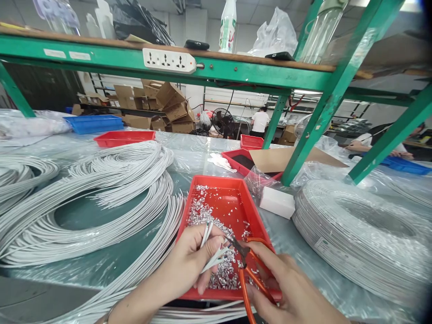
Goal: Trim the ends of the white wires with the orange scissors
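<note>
Pinched in my left hand [197,254] are several white cables [213,260], their cut ends fanning out between thumb and fingers. My right hand [286,283] grips cutting pliers [248,265] with orange handles, which stand apart. The dark jaws of the pliers reach the cable ends beside my left thumb; whether they touch a wire I cannot tell. Both hands are above a red tray [258,211] strewn with small silvery scraps [224,272]. Long white cables [145,256] run along the tray's left side and below my left arm.
Coiled white cables [111,234] cover the left of the table. At right lie a wrapped cable coil [354,243] and a white box [277,202]. A green shelf frame [236,72] crosses above, its post [313,130] standing right of the tray. People are in the background.
</note>
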Demonstrator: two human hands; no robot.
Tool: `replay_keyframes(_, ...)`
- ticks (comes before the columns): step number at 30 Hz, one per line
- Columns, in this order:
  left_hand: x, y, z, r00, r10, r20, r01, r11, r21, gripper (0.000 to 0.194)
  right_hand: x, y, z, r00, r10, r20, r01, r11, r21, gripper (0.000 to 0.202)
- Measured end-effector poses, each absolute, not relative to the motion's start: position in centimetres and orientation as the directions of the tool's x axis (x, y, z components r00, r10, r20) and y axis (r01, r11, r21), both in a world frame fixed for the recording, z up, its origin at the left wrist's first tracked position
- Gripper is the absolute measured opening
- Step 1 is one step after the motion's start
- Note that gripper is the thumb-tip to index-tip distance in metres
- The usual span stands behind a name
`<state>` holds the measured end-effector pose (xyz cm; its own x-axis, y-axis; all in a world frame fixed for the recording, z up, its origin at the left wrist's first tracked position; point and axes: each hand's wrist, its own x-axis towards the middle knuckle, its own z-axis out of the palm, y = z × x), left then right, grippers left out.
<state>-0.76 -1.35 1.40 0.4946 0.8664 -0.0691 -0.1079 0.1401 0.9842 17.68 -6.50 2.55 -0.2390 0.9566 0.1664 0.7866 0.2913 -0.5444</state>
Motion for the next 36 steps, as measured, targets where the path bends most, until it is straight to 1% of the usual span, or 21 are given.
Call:
replay_keyframes(4,-0.8,-1.5,1.6,0.489,0.870,-0.056,-0.075,0.106,0.992,0.034,17.8,-6.9,2.5,-0.222,0.963,0.151,0.758,0.268,-0.595,0.040)
replay_keyframes(8,-0.9,-1.5,1.2,0.516,0.856,-0.029,-0.053,0.065,0.996,0.031,17.8,-6.9,2.5,-0.217,0.969,0.114,0.774,0.242,-0.585,0.041)
replay_keyframes(13,-0.8,-1.4,0.9,0.481,0.877,-0.010,-0.010,0.017,1.000,0.026,17.7,-6.8,2.7,-0.220,0.972,0.087,0.771,0.228,-0.594,0.042)
replay_keyframes(17,-0.6,-1.6,1.0,0.468,0.883,-0.018,-0.002,0.022,1.000,0.026,17.7,-6.8,2.5,-0.221,0.968,0.121,0.765,0.249,-0.595,0.042)
replay_keyframes(23,-0.6,-1.6,1.0,0.472,0.882,-0.011,0.000,0.012,1.000,0.027,17.7,-7.1,2.6,-0.216,0.960,0.180,0.777,0.280,-0.564,0.038)
replay_keyframes(28,-0.6,-1.6,0.9,0.473,0.881,-0.006,-0.003,0.009,1.000,0.027,17.8,-6.8,1.9,-0.190,0.960,0.205,0.785,0.274,-0.555,0.039)
replay_keyframes(30,-0.7,-1.6,0.9,0.479,0.878,-0.011,-0.015,0.021,1.000,0.027,18.1,-6.2,1.3,-0.147,0.952,0.269,0.762,0.282,-0.583,0.043)
replay_keyframes(33,-0.9,-1.6,1.1,0.509,0.860,-0.029,-0.038,0.056,0.998,0.029,18.6,-5.6,0.7,-0.056,0.928,0.367,0.681,0.304,-0.666,0.048)
replay_keyframes(34,-1.0,-1.5,1.2,0.517,0.855,-0.031,-0.050,0.067,0.996,0.030,18.7,-5.5,0.6,-0.043,0.926,0.375,0.667,0.306,-0.679,0.049)
replay_keyframes(36,-1.0,-1.3,1.5,0.513,0.858,-0.034,-0.086,0.091,0.992,0.032,18.6,-5.8,0.6,-0.044,0.938,0.344,0.691,0.277,-0.668,0.050)
